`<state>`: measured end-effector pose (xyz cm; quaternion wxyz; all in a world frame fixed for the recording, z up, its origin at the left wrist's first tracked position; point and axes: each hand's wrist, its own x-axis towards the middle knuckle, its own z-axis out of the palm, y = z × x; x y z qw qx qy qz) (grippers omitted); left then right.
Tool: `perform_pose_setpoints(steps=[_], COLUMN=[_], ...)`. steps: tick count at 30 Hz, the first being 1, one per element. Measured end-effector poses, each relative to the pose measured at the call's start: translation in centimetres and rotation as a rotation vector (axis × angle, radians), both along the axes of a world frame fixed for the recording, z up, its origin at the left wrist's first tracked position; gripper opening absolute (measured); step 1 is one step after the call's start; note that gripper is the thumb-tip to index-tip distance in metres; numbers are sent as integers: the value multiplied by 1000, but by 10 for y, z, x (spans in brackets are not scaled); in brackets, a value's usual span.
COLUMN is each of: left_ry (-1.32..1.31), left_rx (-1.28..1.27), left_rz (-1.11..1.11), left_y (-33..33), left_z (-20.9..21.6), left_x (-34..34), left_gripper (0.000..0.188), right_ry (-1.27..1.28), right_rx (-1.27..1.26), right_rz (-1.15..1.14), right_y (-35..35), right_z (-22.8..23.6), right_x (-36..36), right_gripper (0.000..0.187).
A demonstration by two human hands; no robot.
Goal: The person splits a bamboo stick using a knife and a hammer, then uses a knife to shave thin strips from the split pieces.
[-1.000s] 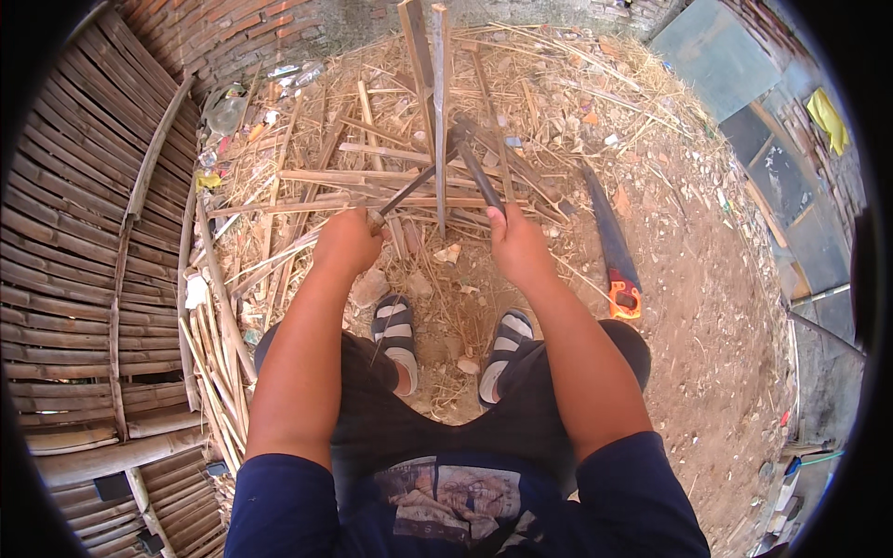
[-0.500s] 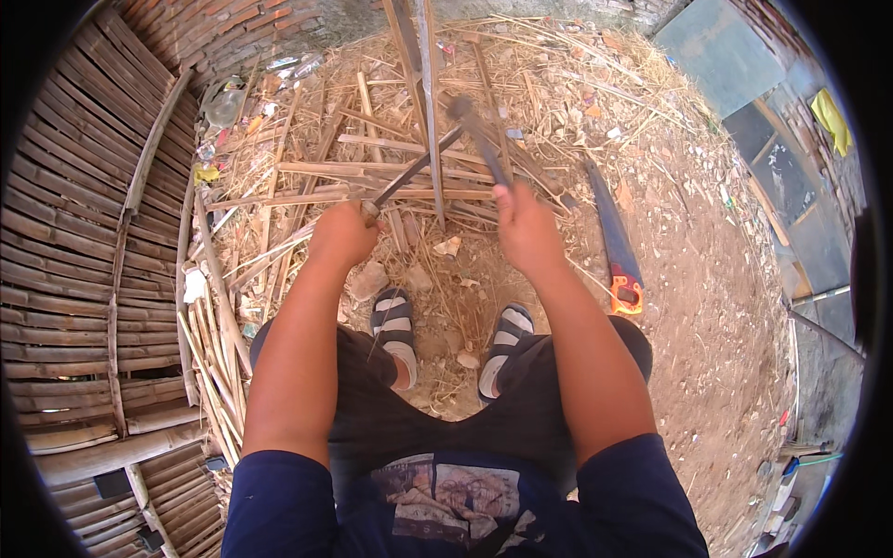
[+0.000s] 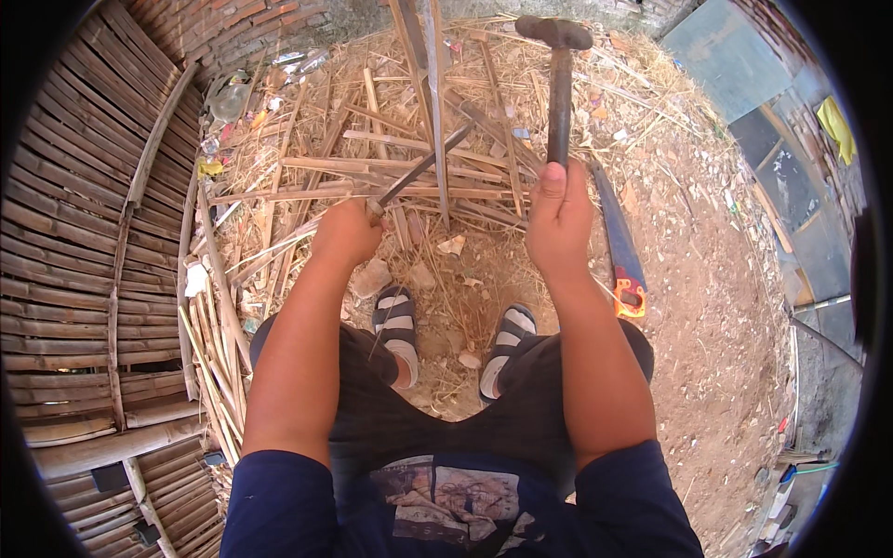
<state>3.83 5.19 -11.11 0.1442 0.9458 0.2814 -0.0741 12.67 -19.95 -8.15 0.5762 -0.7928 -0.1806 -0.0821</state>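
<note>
Up at twelve o'clock, right hand [image 3: 558,216] grips a raised hammer [image 3: 558,74], cocked to strike; left hand [image 3: 346,232] clamps a blade [image 3: 423,167] against the upright bamboo strip [image 3: 433,102], apparently for splitting. Saw [image 3: 621,251] lies at three o'clock.

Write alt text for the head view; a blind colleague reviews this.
A seated person's right hand raises a hammer, while the left hand holds a blade against an upright bamboo strip. A saw lies on the dirt.
</note>
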Motion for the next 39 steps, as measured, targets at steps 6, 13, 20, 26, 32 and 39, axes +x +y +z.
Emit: perform_pose_setpoints(steps=[6,13,20,26,32,39], left_ry=[24,-5,7,27,-8,-46], left_rx=[-26,-19,-15,-18,-13,12], left_rz=[21,-3,-31,-24,-54,-63], left_y=[-4,0,-3,-3,2,3], left_z=[1,-4,-5,-10,-16,-21], left_x=[1,-2,2,-2,-2,1], left_gripper=[41,42,41,41,42,39], right_ry=[158,101,151,215,-27,217], right_rx=[-486,-71,-567,-387,13,-543], right_rz=[46,12,91,77,-25,46], right_y=[10,5,5,5,5,11], right_z=[-59,-1,-59,-34,-7,-64], right_x=[17,2,14,9,-2,16], right_gripper=[43,42,50,45,41,44])
